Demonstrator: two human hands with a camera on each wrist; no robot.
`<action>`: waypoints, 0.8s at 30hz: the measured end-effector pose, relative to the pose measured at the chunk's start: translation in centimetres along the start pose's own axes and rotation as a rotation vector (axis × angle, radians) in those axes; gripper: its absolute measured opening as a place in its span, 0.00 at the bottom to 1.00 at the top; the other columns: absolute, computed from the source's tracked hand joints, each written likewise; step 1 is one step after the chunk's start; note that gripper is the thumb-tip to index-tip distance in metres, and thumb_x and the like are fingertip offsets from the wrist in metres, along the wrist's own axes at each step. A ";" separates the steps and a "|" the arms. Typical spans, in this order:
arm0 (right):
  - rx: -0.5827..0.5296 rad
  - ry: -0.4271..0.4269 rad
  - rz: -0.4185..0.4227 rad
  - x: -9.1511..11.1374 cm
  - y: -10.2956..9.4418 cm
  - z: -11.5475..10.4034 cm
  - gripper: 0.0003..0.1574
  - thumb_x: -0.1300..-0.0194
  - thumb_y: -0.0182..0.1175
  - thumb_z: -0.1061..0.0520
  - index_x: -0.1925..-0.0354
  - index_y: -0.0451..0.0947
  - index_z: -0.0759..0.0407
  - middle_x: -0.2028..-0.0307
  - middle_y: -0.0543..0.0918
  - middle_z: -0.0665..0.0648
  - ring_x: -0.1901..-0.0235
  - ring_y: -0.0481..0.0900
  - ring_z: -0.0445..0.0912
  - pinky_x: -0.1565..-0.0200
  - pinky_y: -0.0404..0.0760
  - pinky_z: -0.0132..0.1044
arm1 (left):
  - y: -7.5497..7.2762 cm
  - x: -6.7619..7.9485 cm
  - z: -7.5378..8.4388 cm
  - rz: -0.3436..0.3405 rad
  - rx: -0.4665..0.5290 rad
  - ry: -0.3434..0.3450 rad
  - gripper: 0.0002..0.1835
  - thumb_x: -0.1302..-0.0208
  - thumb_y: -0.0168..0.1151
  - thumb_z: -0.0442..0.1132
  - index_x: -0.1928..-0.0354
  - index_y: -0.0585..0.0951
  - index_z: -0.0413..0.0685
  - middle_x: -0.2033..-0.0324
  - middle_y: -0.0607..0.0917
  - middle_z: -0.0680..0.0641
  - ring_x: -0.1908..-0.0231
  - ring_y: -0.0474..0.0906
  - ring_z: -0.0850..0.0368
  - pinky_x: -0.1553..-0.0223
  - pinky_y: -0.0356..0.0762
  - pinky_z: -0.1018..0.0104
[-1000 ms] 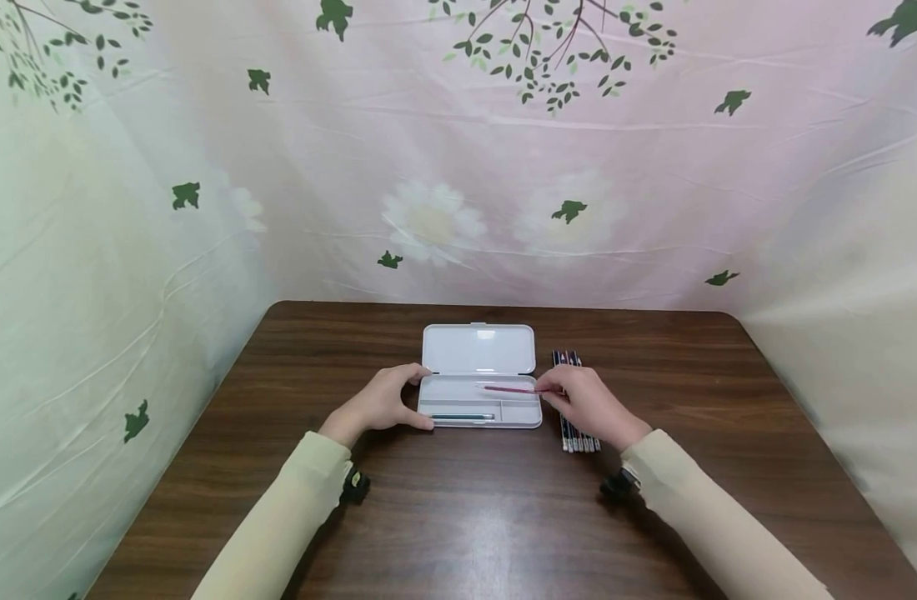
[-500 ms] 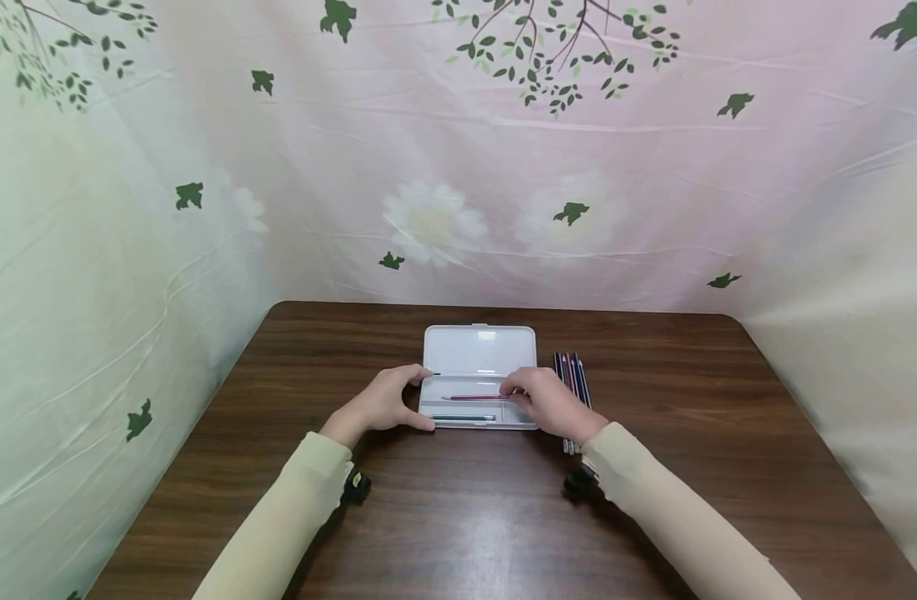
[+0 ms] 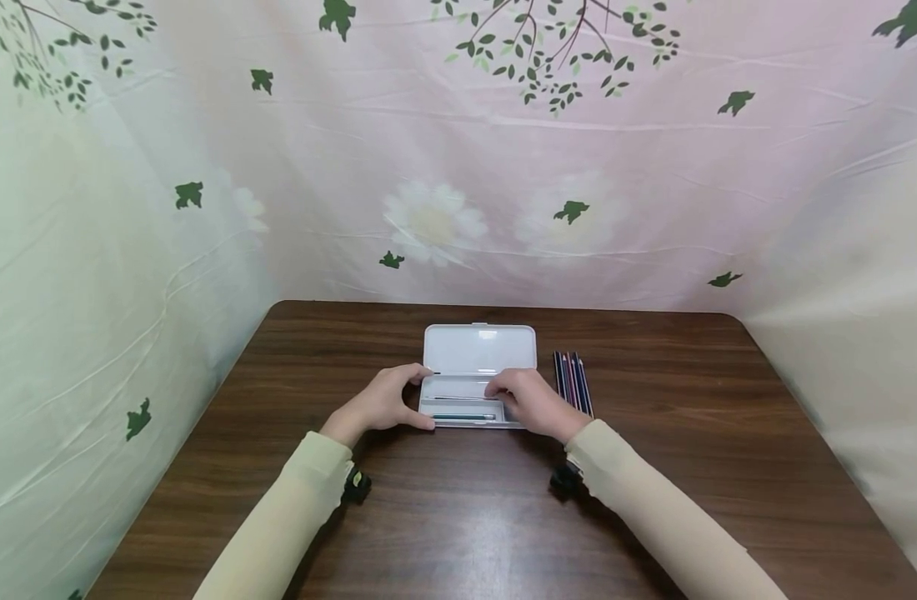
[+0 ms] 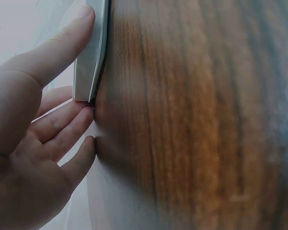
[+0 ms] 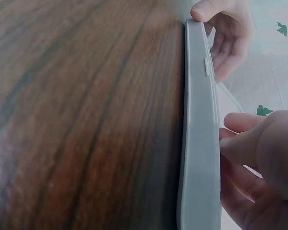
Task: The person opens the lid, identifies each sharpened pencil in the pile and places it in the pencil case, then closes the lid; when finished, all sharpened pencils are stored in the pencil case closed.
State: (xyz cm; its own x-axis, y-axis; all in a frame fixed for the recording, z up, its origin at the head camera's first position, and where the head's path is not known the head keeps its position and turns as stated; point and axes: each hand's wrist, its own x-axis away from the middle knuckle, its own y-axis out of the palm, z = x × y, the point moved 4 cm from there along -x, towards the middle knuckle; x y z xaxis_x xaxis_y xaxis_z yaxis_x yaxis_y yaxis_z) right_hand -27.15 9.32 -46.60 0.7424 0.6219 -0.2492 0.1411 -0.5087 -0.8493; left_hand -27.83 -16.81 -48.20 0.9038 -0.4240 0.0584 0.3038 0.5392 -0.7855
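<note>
- Left hand [image 3: 379,402]: fingers grip the left end of the pencil case [image 3: 479,348], frame centre.
- Right hand [image 3: 532,400]: fingers curled over the case; whether holding anything, cannot tell.
- Risk: a knuckle catching the rim could shift the case.
- Count: one case; one dark pencil [image 3: 462,417] lower-left inside; at least four loose pencils [image 3: 573,379], right of centre.

On the table [image 3: 473,517] I have the open case [image 3: 466,426], its lid [image 3: 479,350] behind its tray [image 3: 453,387]. One pencil [image 3: 464,417] lies in the front compartment; more pencils [image 3: 573,383] lie right of the case. My left hand [image 3: 383,404] spans its left end; my right hand [image 3: 532,403] is over the tray's right part.
</note>
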 end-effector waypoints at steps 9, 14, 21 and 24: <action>-0.013 0.018 0.023 1.1 -1.0 0.6 0.08 0.29 0.67 0.65 0.54 0.89 0.58 0.58 0.90 0.52 0.56 0.86 0.43 0.51 0.87 0.43 | -0.1 0.1 0.2 -0.007 -0.006 -0.009 0.49 0.54 0.88 0.55 0.30 0.76 0.47 0.41 0.82 0.46 0.39 0.76 0.51 0.32 0.72 0.50; -0.010 0.027 0.060 2.5 -1.9 1.3 0.09 0.30 0.66 0.64 0.53 0.88 0.59 0.58 0.89 0.51 0.56 0.86 0.43 0.52 0.87 0.43 | -0.1 0.1 0.1 -0.006 -0.008 -0.007 0.49 0.54 0.88 0.55 0.30 0.76 0.47 0.41 0.82 0.47 0.39 0.76 0.51 0.32 0.72 0.51; 0.001 0.032 0.124 4.4 -3.5 2.4 0.10 0.32 0.68 0.65 0.52 0.88 0.60 0.56 0.89 0.53 0.58 0.84 0.44 0.56 0.86 0.43 | -0.1 0.1 0.1 -0.005 -0.010 -0.001 0.49 0.54 0.88 0.55 0.30 0.76 0.47 0.42 0.82 0.46 0.40 0.76 0.51 0.32 0.72 0.50; 0.019 0.051 0.143 5.4 -4.2 3.2 0.10 0.33 0.69 0.65 0.53 0.88 0.60 0.56 0.89 0.53 0.57 0.85 0.45 0.55 0.86 0.45 | -0.1 0.1 0.1 -0.013 -0.010 -0.005 0.49 0.53 0.87 0.56 0.30 0.76 0.47 0.42 0.82 0.46 0.39 0.76 0.50 0.32 0.72 0.50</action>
State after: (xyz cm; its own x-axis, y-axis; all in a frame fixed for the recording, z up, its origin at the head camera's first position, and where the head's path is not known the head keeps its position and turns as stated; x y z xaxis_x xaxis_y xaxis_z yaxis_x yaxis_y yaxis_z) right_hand -25.83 16.69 -45.83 0.7865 0.5124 -0.3448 0.0195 -0.5787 -0.8153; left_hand -27.72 -16.79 -48.06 0.9012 -0.4275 0.0716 0.3125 0.5263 -0.7908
